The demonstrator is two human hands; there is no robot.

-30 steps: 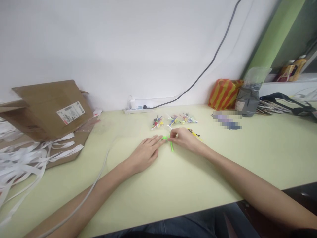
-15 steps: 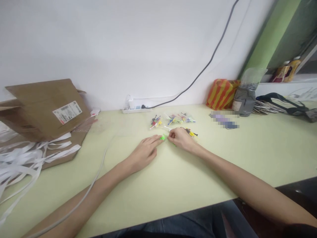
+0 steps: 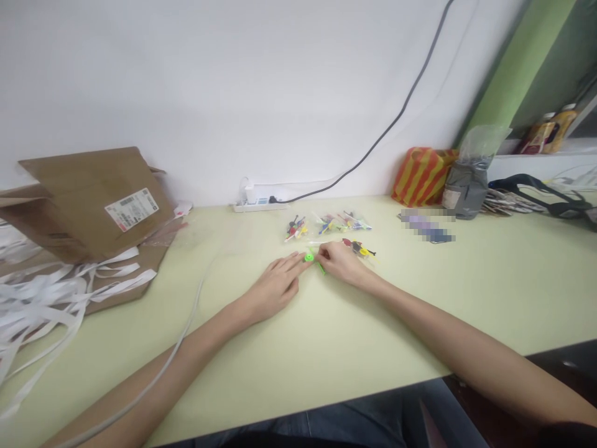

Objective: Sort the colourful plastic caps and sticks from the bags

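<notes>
My left hand [image 3: 276, 285] lies low over the table, fingers stretched out and thumb apart. Its fingertips touch a small bright green round plastic piece [image 3: 308, 257]. Just to the right, my right hand [image 3: 341, 262] is closed in a pinch. A thin green plastic stick [image 3: 321, 269] shows below its fingertips, partly hidden by them. Behind the right hand lies a cluster of small red, black and yellow plastic parts [image 3: 359, 248]. Farther back are a bag of mixed coloured parts [image 3: 295, 229] and more bagged parts [image 3: 342, 223].
An open cardboard box [image 3: 88, 208] and white straps [image 3: 51, 298] fill the left side. A pale cable [image 3: 189, 317] crosses my left forearm. A power strip [image 3: 261, 206] sits against the wall. At the back right stand a striped bag [image 3: 420, 177] and a grey pouch [image 3: 466, 190].
The view has shifted slightly. More of the green stick shows beneath my right fingertips, and the green round piece is less covered by my left fingers. Both hands stay close together.
</notes>
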